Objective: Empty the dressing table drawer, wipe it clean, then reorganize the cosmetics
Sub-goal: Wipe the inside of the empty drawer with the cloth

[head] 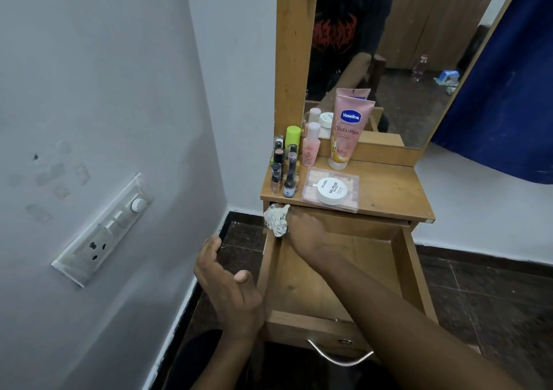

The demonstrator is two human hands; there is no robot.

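The drawer is standing pulled fully out of the dressing table, its wooden floor showing bare. One right hand is reaching into the drawer's far left corner, its fingers gripping one bunched white cloth that is pressing against the corner, just under the table's front edge. The forearm is crossing the drawer diagonally and covering part of its floor. One left hand is hovering just outside the drawer's left wall, fingers loosely curled and holding nothing. One curved metal handle is sitting on the drawer's front panel.

Above the drawer, the tabletop is carrying the cosmetics: one pink tube reading "Vaseline Gluta-Hya", one pink bottle, one green-capped tube, and a tight cluster of small polish bottles and lipsticks, too crowded to count. One white round tub marked "zudio NAIL POLISH" is lying on one flat clear box, directly above the drawer's back.

Behind these, one mirror is reflecting the tube and the person's dark printed shirt. Left of the drawer, one switch panel is sitting on the wall; to the upper right, a blue curtain is hanging.
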